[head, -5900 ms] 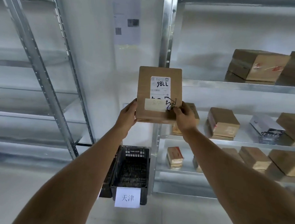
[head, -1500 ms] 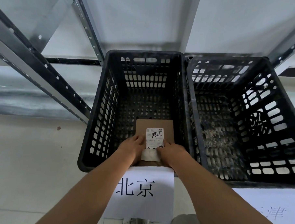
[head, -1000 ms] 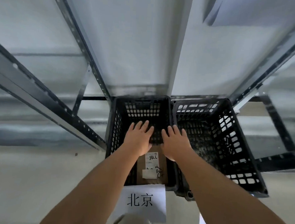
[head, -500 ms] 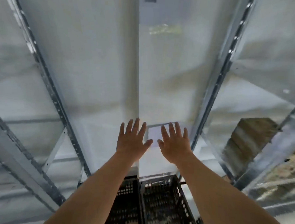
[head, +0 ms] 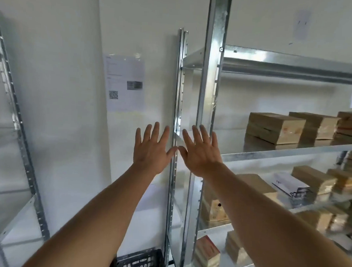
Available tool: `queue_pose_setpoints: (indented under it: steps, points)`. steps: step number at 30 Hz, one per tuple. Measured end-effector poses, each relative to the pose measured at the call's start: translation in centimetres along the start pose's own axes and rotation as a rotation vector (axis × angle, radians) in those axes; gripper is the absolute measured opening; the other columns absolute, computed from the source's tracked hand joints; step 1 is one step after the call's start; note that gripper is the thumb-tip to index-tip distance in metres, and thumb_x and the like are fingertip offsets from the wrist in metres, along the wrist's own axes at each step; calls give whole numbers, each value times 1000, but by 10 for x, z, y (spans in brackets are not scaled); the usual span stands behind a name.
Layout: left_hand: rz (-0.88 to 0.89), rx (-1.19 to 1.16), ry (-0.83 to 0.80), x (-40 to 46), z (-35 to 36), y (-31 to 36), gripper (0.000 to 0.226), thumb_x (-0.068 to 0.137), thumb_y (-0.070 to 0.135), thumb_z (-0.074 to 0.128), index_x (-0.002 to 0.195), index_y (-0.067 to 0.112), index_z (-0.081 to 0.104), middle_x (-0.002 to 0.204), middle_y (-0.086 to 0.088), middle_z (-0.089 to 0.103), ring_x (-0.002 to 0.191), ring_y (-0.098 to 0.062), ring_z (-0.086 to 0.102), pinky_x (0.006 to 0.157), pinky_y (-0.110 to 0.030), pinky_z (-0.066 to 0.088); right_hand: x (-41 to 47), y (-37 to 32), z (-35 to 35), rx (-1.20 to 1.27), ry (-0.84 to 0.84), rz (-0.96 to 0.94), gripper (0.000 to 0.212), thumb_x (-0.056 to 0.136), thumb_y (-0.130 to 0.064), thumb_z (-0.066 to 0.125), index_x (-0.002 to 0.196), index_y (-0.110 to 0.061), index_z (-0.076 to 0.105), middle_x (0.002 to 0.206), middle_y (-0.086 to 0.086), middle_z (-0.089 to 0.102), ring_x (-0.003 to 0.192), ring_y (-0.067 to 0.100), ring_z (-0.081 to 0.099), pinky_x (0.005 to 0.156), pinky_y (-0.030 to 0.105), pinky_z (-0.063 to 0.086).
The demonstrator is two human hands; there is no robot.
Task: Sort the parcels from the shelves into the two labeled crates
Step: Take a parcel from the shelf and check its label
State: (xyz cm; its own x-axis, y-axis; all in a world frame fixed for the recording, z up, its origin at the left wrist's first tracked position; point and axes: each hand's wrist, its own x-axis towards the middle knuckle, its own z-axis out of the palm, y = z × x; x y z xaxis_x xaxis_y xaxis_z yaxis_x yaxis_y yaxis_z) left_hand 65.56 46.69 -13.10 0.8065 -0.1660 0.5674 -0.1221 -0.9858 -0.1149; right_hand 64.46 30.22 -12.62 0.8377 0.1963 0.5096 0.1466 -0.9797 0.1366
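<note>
Brown cardboard parcels (head: 275, 127), some with labels, lie flat on the steel shelves (head: 287, 151) at right, long sides seemingly running back toward the wall | left hand (head: 151, 149) and right hand (head: 200, 152) raised, fingers spread, holding nothing | black crate (head: 140, 262) rim at bottom edge beside the upright post (head: 210, 94).

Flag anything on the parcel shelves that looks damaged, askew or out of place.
One oddity: among the brown cardboard parcels, a white parcel on the middle shelf lies at an angle, its near end dark and crumpled-looking. Both hands, left and right, are empty.
</note>
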Motion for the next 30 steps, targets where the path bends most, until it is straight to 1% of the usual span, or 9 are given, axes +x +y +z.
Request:
queue_pose_setpoints:
  steps: [2,6,9,13,16,18,24,28,30]
  points:
    - [31,6,15,6,-16,37,75,98,68,11,160,28,-2,169,-7,-3,155,-30,-1,123,-53,-2,-14,40,-12,-8,-2,40,64,105,-54,14,161,-26,0,169,8,-3,155,29,-10,122,55,-2]
    - [94,-17,1,23,-27,107,74,99,67,11,160,28,-2,169,-6,-4,155,-29,-3,124,-52,-2,-33,118,-19,-21,-34,159,63,105,-54,12,161,-27,-2,169,6,-6,154,30,-11,121,56,-2]
    - [130,-44,-2,45,-19,157,73,100,66,13,161,28,-1,169,-6,-3,155,-29,-3,123,-50,-3,-37,170,-10,-20,-32,223,64,105,-55,12,161,-27,-1,169,6,-4,155,31,-9,121,57,0]
    - [170,-88,-15,86,9,224,73,100,65,13,160,27,-1,169,-5,-5,155,-28,-3,123,-51,-2,-30,234,15,-26,-35,260,64,105,-55,14,161,-27,1,169,7,-2,155,32,-6,123,59,2]
    - [188,-131,-20,130,36,270,73,100,65,13,160,28,-2,169,-5,-5,155,-28,-3,124,-50,-2,-6,285,37,-31,-51,280,63,105,-54,15,161,-27,2,169,7,-1,155,32,-6,123,59,2]
    - [185,-150,4,164,52,295,72,101,65,13,160,28,-2,169,-5,-4,155,-28,-3,124,-51,-1,20,318,53,-30,-47,299,63,105,-53,16,161,-27,3,169,7,-1,154,32,-6,122,60,3]
    - [161,-211,25,263,88,352,69,101,63,15,160,30,1,169,-5,-3,155,-28,-1,124,-52,0,99,401,82,21,-52,334,62,105,-52,19,161,-28,5,169,6,-3,155,30,-8,122,59,3]
    - [166,-199,4,303,107,385,69,102,62,17,160,30,-1,169,-5,-4,155,-28,-3,124,-53,0,125,453,97,-7,-34,348,60,106,-49,18,160,-28,4,169,5,-2,155,29,-7,122,56,2]
    - [166,-187,-7,317,115,400,68,102,62,15,160,31,-2,168,-5,-5,154,-28,-4,123,-53,0,135,479,107,-13,-13,367,60,105,-49,17,160,-29,4,169,4,0,154,29,-6,121,57,4]
